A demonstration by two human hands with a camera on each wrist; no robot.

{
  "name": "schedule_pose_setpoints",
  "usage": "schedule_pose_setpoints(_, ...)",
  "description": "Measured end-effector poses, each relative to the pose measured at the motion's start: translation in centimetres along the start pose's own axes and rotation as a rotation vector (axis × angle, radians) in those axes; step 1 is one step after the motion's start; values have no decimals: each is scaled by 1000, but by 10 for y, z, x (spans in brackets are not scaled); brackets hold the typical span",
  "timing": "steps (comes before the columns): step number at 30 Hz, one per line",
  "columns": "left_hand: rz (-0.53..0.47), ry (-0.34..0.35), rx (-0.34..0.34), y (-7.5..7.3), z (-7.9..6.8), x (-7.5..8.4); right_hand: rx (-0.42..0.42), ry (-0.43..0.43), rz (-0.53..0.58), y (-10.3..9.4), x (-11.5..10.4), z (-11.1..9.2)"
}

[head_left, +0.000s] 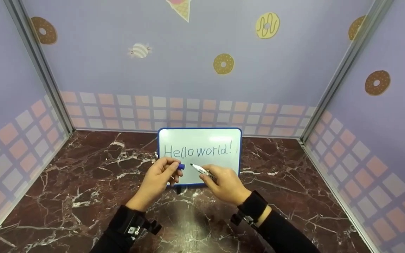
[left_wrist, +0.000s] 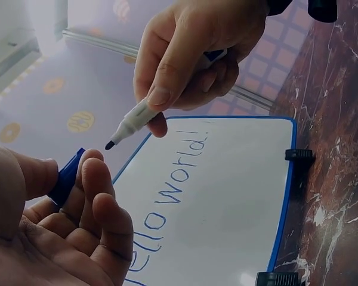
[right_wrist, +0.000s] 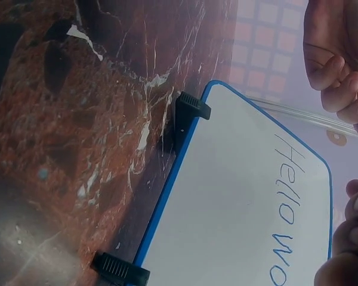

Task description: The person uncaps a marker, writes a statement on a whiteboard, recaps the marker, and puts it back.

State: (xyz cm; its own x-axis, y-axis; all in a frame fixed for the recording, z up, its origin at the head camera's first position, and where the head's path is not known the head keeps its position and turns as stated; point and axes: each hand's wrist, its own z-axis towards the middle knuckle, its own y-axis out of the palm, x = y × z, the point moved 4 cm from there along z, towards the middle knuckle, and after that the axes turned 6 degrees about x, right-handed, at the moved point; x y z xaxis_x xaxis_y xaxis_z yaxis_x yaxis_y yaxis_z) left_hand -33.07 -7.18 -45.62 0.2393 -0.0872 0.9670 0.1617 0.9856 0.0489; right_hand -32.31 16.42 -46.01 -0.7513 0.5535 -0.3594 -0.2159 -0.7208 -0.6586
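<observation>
My left hand (head_left: 161,174) pinches a blue marker cap (left_wrist: 64,179) between thumb and fingers. A white whiteboard marker (left_wrist: 134,119) with its dark tip bare is gripped in my right hand (head_left: 225,183). The tip points toward the cap, with a small gap between them. Behind both hands stands a blue-framed whiteboard (head_left: 202,135), on which "Hello world!" (head_left: 198,151) is written in blue. In the right wrist view the fingers (right_wrist: 352,238) of the right hand show only at the edge, and the marker is mostly out of sight there.
Black clip feet (right_wrist: 192,106) hold the whiteboard's lower edge. The tabletop (head_left: 93,189) is dark red marble pattern with white veins. Purple panels (head_left: 188,77) with printed sweets and pink and white squares enclose the back and sides, joined by metal corner posts (head_left: 343,70).
</observation>
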Motion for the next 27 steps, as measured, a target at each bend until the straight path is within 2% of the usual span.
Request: schedule_pose_setpoints(27,9,-6,6,3,2,-1,12,-58,15,-2,-1,0)
